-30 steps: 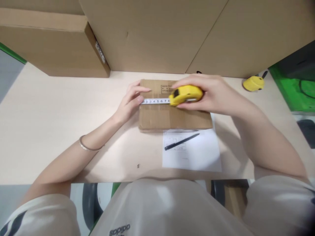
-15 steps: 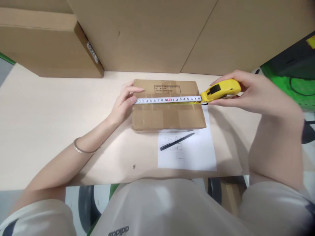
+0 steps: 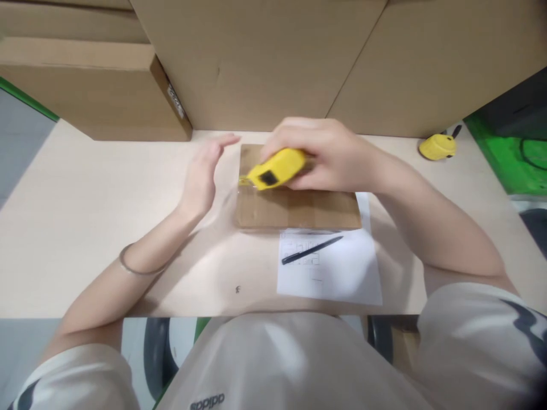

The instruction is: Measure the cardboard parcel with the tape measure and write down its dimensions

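Note:
My right hand [image 3: 325, 151] is wrapped round a yellow tape measure [image 3: 277, 169] above the left part of a small cardboard box [image 3: 299, 208]. The blade is no longer drawn out; only its short end shows at the tape's front. To the left of the box, my left hand [image 3: 203, 176] is open, fingers stretched out and slightly blurred, with a gap between it and the box. A sheet of paper [image 3: 342, 279] with pencil-like sketch lines lies partly under the box. On it rests a black pen [image 3: 311, 250].
A second yellow object [image 3: 438, 147], shaped like a tape measure, stands at the table's back right. Large cardboard panels [image 3: 256, 68] rise behind the box. A flat carton [image 3: 106, 102] stands at the back left. The table's front edge [image 3: 256, 315] lies close to my body.
My right hand has moved left across the box with the tape measure, and the blade has gone back in. My left hand has let go of the blade end and come off the box.

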The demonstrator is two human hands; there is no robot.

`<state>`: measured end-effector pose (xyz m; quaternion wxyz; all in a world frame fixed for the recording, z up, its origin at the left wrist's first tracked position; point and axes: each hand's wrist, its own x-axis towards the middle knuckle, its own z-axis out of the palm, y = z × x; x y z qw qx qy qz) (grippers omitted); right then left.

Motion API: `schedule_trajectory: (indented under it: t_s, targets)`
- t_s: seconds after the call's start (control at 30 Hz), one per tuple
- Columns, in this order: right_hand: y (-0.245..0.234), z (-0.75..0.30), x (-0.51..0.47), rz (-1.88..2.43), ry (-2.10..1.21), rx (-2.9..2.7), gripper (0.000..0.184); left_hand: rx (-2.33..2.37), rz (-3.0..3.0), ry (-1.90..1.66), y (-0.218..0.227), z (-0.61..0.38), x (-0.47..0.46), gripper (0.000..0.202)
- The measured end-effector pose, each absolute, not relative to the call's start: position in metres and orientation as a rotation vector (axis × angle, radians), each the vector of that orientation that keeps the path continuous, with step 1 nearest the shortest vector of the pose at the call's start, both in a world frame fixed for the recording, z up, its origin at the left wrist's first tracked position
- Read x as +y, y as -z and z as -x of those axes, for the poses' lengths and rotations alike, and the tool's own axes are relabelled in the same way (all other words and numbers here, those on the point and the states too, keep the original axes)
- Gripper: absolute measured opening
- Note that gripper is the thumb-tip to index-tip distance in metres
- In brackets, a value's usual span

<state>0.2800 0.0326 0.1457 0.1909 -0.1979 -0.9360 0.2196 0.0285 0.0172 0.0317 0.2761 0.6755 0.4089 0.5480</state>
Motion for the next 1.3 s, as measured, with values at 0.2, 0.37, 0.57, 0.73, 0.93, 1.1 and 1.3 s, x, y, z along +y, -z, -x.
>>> schedule_trajectory:
  t_s: [0.2, 0.37, 0.57, 0.73, 0.93, 1.1, 1.3]
  targets:
    - [-0.167, -0.348, 0.0, 0.692, -0.703, -2.732, 0.018, 0.835, -2.477, -1.195, -0.086, -0.069, -0.054, 0.029]
    - [-0.153, -0.346, -0.016, 0.643, -0.669, -2.885, 0.017, 0.825, -2.762, -0.973, -0.069, -0.097, -0.071, 0.027]
    - [-0.157, -0.339, 0.011, 0.637, -0.716, -2.913, 0.019, 0.707, -3.043, -0.91, -0.061, -0.093, -0.065, 0.043]
    - [-0.165, -0.338, 0.07, 0.751, -0.552, -2.999, 0.035, 0.76, -3.14, -0.811, -0.061, -0.097, -0.068, 0.053]
    - [-0.159, -0.324, 0.142, 0.985, -0.533, -3.018, 0.037, 0.756, -3.131, -0.837, -0.059, -0.098, -0.069, 0.053]
    - [-0.158, -0.318, 0.155, 1.093, -0.744, -3.037, 0.035, 0.748, -3.095, -0.828, -0.062, -0.098, -0.067, 0.056]
    - [-0.169, -0.331, 0.09, 0.84, -0.571, -2.994, 0.036, 0.785, -3.134, -0.763, -0.059, -0.097, -0.066, 0.055]
